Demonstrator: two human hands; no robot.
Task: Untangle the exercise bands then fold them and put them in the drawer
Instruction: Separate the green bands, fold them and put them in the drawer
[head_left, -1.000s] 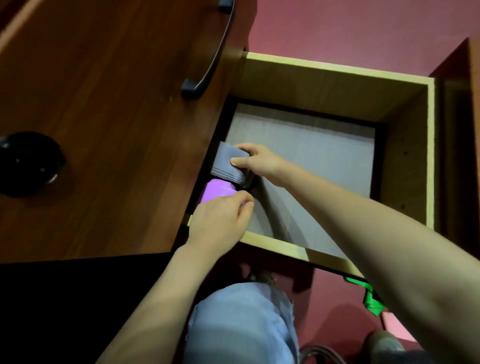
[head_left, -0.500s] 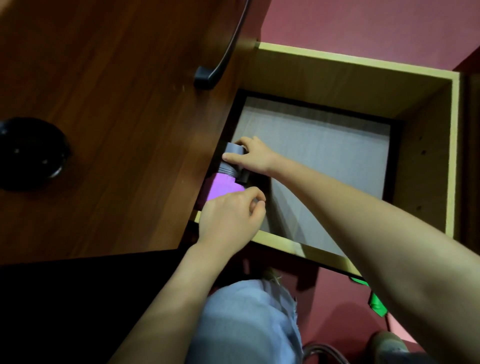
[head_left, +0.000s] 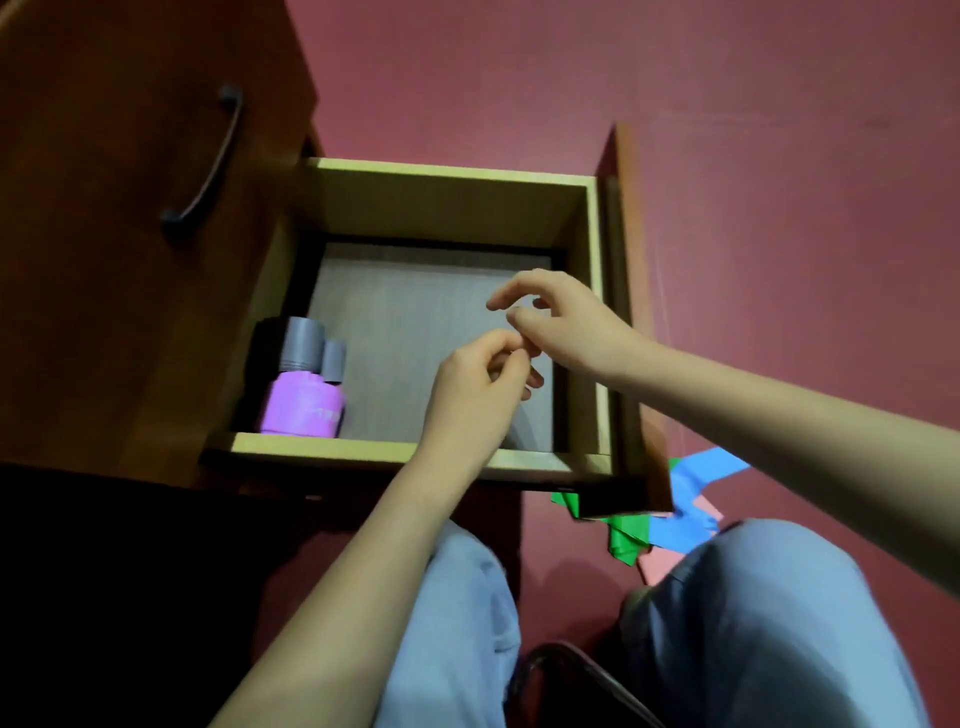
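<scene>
Above the open drawer (head_left: 452, 176) both hands hang in the air, fingertips meeting over its grey floor. Left hand (head_left: 475, 392) is loosely curled, fingers bent in toward the palm, with nothing visible in it; right hand (head_left: 563, 325) is half-open, thumb and forefinger apart and the other fingers bent, also carrying nothing, and its fingertips touch those of the left. Neither hand touches a band or the drawer. Three rolled bands sit in the drawer's near-left corner: one purple band (head_left: 304, 408) against the front wall, and two grey bands just behind it, a larger grey roll (head_left: 302, 347) and a smaller grey roll (head_left: 334, 359) beside it on the right, all touching or nearly so. Outside the drawer, on the red floor by the person's right knee, lie loose bands: one green band (head_left: 626, 538), one blue band (head_left: 691, 499) overlapping it, and one pink band (head_left: 662, 564) partly under them.
</scene>
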